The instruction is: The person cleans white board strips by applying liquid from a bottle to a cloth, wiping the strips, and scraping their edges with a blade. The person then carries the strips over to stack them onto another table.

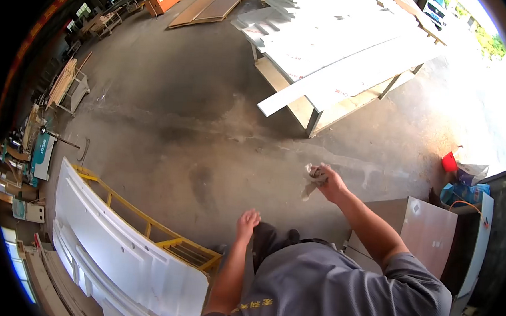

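My right hand (pixel 333 185) is held out over the concrete floor, its fingers closed around a crumpled greyish-white rag (pixel 311 181). A loose end of the rag hangs below the fingers. In front of my body, my left hand (pixel 248 223) has its fingers curled in, and nothing shows in it. To the left of it stands a yellow metal frame (pixel 149 230) with white moulded panels (pixel 128 249) against it. The floor under both hands has dark stains.
Ahead stands a workbench (pixel 313 124) bearing white boards (pixel 349 66); one board's end juts past its corner. A light cabinet (pixel 429 230) is close on my right, near a blue bag (pixel 463 193) and a red container (pixel 449 162). A wood-loaded cart (pixel 73 94) stands far left.
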Motion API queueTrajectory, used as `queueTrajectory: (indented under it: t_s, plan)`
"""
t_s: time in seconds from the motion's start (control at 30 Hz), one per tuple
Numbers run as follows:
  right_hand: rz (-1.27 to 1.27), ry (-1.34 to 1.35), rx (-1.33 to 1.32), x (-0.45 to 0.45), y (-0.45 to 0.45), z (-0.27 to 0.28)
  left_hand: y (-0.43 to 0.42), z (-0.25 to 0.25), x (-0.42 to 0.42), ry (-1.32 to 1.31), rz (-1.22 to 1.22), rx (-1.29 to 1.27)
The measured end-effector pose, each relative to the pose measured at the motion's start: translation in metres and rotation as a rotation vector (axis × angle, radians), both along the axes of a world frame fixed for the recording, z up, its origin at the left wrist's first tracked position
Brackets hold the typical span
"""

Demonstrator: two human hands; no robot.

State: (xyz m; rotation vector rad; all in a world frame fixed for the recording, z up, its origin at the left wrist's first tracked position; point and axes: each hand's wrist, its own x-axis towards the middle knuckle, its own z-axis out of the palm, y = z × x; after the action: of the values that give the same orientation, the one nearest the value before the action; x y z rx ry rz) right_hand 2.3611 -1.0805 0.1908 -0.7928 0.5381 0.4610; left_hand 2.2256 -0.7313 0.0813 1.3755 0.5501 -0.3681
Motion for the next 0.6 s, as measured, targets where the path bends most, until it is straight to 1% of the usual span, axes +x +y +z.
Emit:
queueTrajectory:
  t_s: [0.07, 0.1, 0.17, 0.2, 0.23, 0.27, 0.3, 0.33, 0.37, 0.4, 0.43, 0.47, 0.53, 0.57, 0.6]
  plan:
    - [-0.131, 0.005, 0.09, 0.063, -0.007, -0.002, -0.012, 0.004, 0.092, -0.067, -0.036, 0.03]
    - [-0.127, 0.029, 0.086, 0.094, -0.006, -0.006, -0.021, 0.016, 0.133, -0.083, 0.014, -0.023]
    - [-0.056, -0.401, -0.578, 0.162, 0.007, -0.014, -0.041, 0.033, 0.215, -0.098, 0.1, -0.104]
    - [-0.04, -0.489, -0.743, 0.193, 0.028, -0.002, -0.049, 0.031, 0.252, -0.09, 0.138, -0.131]
    - [-0.03, -0.687, -0.939, 0.226, 0.046, -0.014, -0.057, 0.023, 0.288, -0.067, 0.143, -0.138]
    - [0.035, -0.924, -1.251, 0.255, 0.07, -0.01, -0.064, 0.014, 0.318, -0.056, 0.243, -0.27]
    - [0.205, -0.907, -1.16, 0.279, 0.092, -0.018, -0.072, 0.005, 0.357, -0.053, 0.343, -0.403]
    - [0.369, -0.967, -1.202, 0.296, 0.109, -0.028, -0.079, -0.006, 0.393, -0.017, 0.343, -0.412]
    - [0.527, -1.16, -1.251, 0.315, 0.119, -0.056, -0.081, -0.015, 0.412, -0.003, 0.38, -0.545]
    - [0.787, -1.256, -1.495, 0.331, 0.122, -0.075, -0.083, -0.023, 0.427, 0.003, 0.425, -0.67]
    - [0.801, -1.207, -1.542, 0.344, 0.12, -0.077, -0.086, -0.021, 0.442, 0.009, 0.446, -0.656]
    - [0.819, -1.153, -1.587, 0.349, 0.115, -0.076, -0.087, -0.018, 0.45, 0.057, 0.432, -0.578]
    - [0.833, -0.969, -1.757, 0.386, 0.07, -0.073, -0.086, -0.019, 0.455, 0.116, 0.306, -0.285]
    - [0.755, -0.893, -1.859, 0.414, 0.033, -0.085, -0.09, -0.001, 0.457, 0.128, 0.391, -0.287]
    - [0.727, -0.783, -1.984, 0.446, -0.011, -0.085, -0.09, 0.001, 0.454, 0.157, 0.391, -0.291]
